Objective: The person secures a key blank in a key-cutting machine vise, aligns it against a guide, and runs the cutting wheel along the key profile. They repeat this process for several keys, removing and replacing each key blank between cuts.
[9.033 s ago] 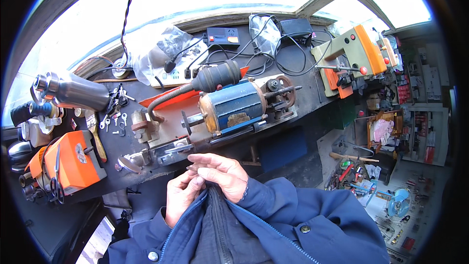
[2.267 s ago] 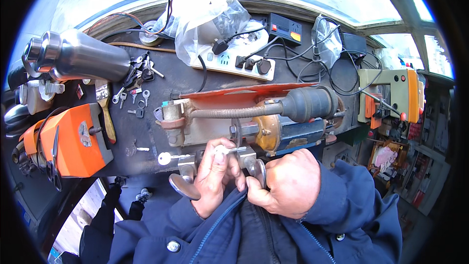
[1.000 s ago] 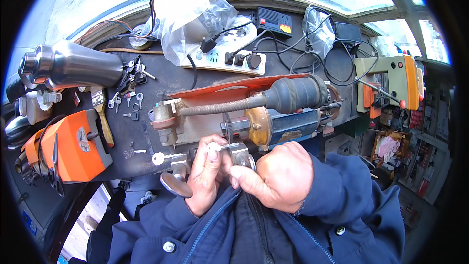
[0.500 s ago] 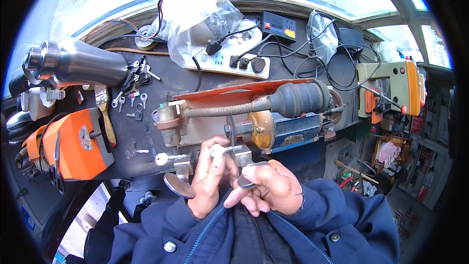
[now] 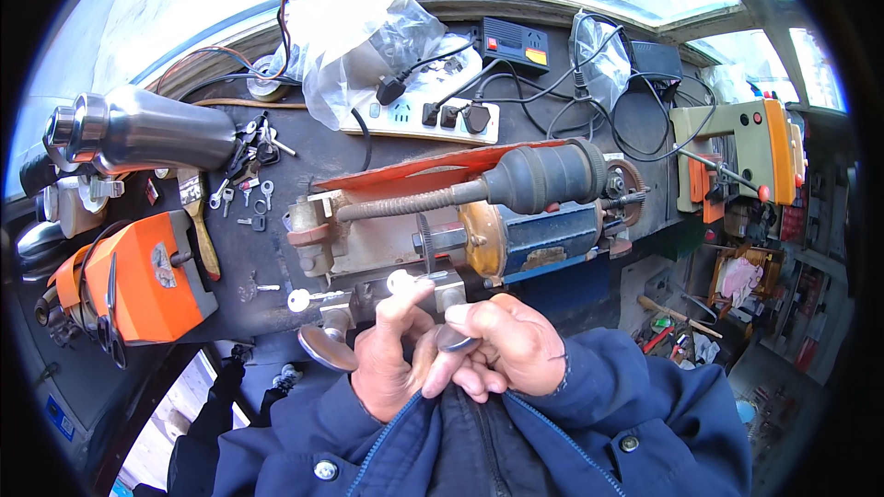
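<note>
In front of me is a key-cutting machine with a yellow and blue motor body [image 5: 543,244] and a thin cutting wheel [image 5: 425,241]. Its near carriage has two clamps. One key [image 5: 300,299] lies in the left clamp, above a round-ended clamp knob [image 5: 328,350]. A second key [image 5: 398,281] sits in the right clamp. My left hand [image 5: 391,359] is closed at this key, one digit against its head and the other fingers curled below. My right hand [image 5: 511,340] pinches the right clamp's knob [image 5: 454,339] between thumb and fingers.
Left on the bench are an orange-cased machine [image 5: 143,276], scissors [image 5: 112,317], a brush [image 5: 198,221], loose keys [image 5: 260,202] and a steel flask [image 5: 166,129]. A power strip [image 5: 419,120] with cords lies behind. A beige and yellow machine [image 5: 737,152] stands at right.
The left hand's finger behind the right key's head has dropped lower, leaving one digit against it. My right hand stays on the knob. The view has shifted slightly.
</note>
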The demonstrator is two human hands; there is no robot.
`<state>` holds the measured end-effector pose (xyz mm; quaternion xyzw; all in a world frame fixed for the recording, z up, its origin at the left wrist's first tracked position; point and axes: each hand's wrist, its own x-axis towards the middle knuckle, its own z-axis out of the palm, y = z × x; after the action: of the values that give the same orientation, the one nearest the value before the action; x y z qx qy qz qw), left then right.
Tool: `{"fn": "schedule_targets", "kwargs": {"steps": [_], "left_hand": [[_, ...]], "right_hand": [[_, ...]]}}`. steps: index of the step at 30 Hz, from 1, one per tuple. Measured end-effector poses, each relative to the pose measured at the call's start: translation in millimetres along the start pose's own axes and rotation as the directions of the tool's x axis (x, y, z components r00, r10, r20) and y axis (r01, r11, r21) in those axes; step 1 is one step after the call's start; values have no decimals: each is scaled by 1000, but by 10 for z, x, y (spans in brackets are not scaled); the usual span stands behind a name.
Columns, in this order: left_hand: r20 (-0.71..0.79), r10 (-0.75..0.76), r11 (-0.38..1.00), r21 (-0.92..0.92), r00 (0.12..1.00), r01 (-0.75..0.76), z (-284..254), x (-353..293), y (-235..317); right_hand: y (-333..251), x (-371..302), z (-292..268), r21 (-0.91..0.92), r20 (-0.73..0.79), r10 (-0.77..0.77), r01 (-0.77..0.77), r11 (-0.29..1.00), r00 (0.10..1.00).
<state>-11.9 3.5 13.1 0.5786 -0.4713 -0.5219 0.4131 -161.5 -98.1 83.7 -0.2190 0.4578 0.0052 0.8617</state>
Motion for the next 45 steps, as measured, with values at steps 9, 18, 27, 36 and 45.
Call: {"fn": "schedule_targets", "kwargs": {"steps": [9,18,27,36,45], "left_hand": [[-59,85,973,221,995,-70,123,99,20],[-50,91,963,257,995,-76,189,70,-8],[-57,198,937,303,978,-172,200,87,-88],[-24,153,945,295,988,-139,173,61,-74],[12,176,945,279,984,-173,125,65,-84]], "right_hand": [[242,-132,50,-36,-26,-67,66,997,997],[129,-147,121,-688,-144,-205,51,724,968],[12,-153,32,-511,-116,-86,15,860,990],[440,-87,102,443,-58,9,18,896,998],[518,-41,214,637,18,-104,68,768,994]]}}
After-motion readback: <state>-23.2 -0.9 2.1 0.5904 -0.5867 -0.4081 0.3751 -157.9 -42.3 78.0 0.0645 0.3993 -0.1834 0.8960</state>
